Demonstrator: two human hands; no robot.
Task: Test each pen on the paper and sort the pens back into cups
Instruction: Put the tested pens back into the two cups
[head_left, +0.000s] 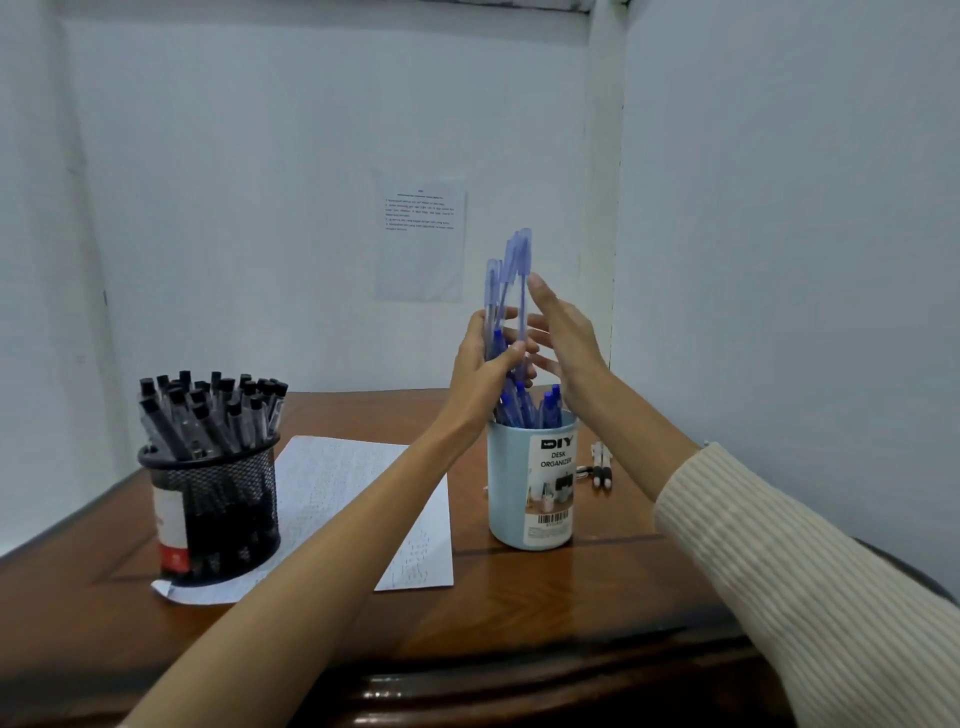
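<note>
My left hand (485, 358) grips a bundle of several blue pens (511, 275), held upright above the light blue cup (530, 499), which has more blue pens standing in it. My right hand (563, 338) is open, its straight fingers against the right side of the bundle. A black mesh cup (218, 499) full of black pens (213, 410) stands at the left of the table. The lined paper (363, 499) lies flat between the two cups, partly under the mesh cup and my left forearm.
A few loose white-and-black pens (601, 465) lie on the wooden table (519, 613) to the right of the blue cup. A printed sheet (421, 244) is stuck on the white wall behind. Walls close in at left and right.
</note>
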